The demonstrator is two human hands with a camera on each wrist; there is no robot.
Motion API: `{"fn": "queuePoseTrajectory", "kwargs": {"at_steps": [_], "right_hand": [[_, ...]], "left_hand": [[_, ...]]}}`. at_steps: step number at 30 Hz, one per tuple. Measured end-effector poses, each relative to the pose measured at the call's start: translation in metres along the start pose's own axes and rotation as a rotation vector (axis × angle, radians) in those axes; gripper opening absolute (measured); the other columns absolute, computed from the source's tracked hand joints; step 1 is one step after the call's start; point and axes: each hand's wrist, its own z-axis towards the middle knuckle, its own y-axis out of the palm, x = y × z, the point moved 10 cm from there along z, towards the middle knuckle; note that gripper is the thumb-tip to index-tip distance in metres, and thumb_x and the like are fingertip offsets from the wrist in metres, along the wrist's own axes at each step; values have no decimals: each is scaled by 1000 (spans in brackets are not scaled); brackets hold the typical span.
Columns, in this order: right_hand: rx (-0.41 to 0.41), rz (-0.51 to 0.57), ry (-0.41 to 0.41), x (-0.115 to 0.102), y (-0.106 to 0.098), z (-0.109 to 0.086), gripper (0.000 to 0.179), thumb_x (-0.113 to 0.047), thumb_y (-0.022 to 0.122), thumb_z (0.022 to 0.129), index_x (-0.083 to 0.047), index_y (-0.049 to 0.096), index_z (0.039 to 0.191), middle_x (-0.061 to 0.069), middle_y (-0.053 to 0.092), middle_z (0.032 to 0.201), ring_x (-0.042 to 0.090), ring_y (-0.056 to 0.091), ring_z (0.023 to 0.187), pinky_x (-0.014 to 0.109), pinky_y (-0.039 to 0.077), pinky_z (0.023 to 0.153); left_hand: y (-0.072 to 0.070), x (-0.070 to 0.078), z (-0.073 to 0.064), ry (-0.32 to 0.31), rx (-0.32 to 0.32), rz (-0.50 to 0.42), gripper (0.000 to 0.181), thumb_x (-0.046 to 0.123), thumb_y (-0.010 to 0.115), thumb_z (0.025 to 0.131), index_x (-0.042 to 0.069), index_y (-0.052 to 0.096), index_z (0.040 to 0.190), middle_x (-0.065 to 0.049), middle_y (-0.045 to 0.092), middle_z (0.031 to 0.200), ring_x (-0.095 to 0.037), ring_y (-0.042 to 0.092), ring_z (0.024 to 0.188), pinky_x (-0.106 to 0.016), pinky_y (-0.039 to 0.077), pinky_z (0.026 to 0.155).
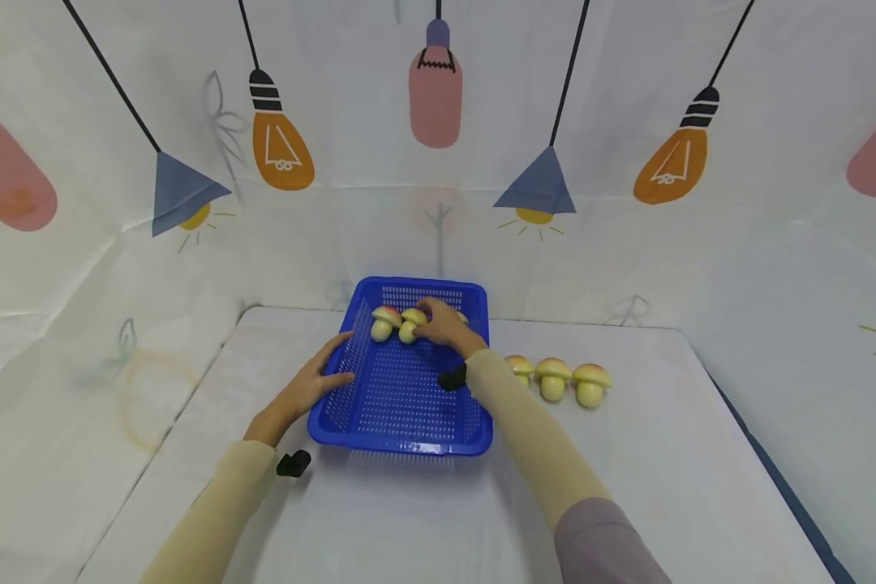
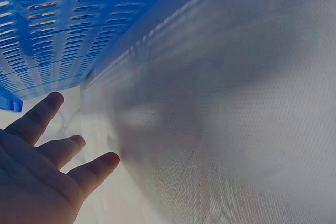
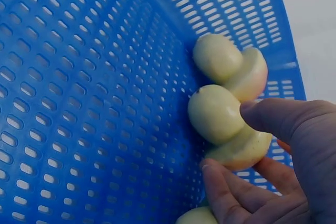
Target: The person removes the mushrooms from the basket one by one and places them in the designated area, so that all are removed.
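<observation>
In the head view a blue plastic basket [image 1: 401, 405] with slotted walls lies on the white table. Toy mushrooms with yellowish caps and pale stems line its far end. My right hand [image 1: 445, 326] reaches inside and pinches the middle mushroom [image 1: 409, 332], thumb and fingers at its cap in the right wrist view. Beside that one sits another mushroom [image 3: 217, 57]; a third mushroom [image 3: 197, 216] is mostly hidden under the fingers. My left hand [image 1: 308, 388] is at the basket's left side, fingers spread and fairly straight along the rim.
Right of the basket, three more mushrooms [image 1: 552, 379] stand in a row on the table [image 1: 628, 470], the leftmost partly behind my right sleeve. A white sheet [image 1: 380, 219] printed with lamps hangs behind the table and along both sides.
</observation>
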Motion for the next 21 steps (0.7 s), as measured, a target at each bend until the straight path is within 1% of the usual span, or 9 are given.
{"fn": "queuePoseTrajectory", "kwargs": {"at_steps": [5, 9, 13, 17, 21], "right_hand": [[23, 12, -2, 0, -2, 0, 54, -10, 71, 94, 3, 53, 143, 21, 58, 143, 35, 55, 133, 46, 44, 113], [38, 39, 7, 0, -3, -2, 53, -9, 71, 94, 1, 54, 143, 20, 57, 145, 36, 53, 136, 47, 42, 115], [35, 22, 13, 0, -3, -3, 54, -11, 73, 93, 0, 54, 143, 20, 58, 144, 35, 53, 136, 46, 42, 115], [-6, -5, 29, 5, 2, -4, 56, -13, 76, 92, -1, 55, 142, 20, 60, 141, 35, 57, 131, 46, 46, 112], [-63, 6, 26, 8, 10, -3, 58, -14, 76, 92, 1, 53, 144, 23, 58, 143, 35, 57, 131, 44, 47, 110]], "left_hand": [[1, -1, 1, -6, 2, 6, 76, 26, 60, 102, 31, 19, 165, -21, 14, 171, -52, 33, 147, -72, 32, 113], [0, -1, 1, -12, 2, 5, 76, 26, 60, 102, 30, 18, 165, -21, 13, 171, -51, 33, 147, -72, 31, 114], [-1, 0, 0, -16, 4, 0, 77, 26, 61, 102, 30, 17, 166, -22, 13, 171, -52, 33, 147, -72, 31, 114], [-1, -1, 0, -15, 8, -10, 76, 25, 61, 102, 31, 19, 165, -21, 14, 171, -51, 31, 148, -72, 30, 114], [-1, 1, 0, -8, 8, 1, 77, 24, 60, 101, 29, 19, 165, -22, 13, 171, -52, 28, 149, -72, 27, 116]]}}
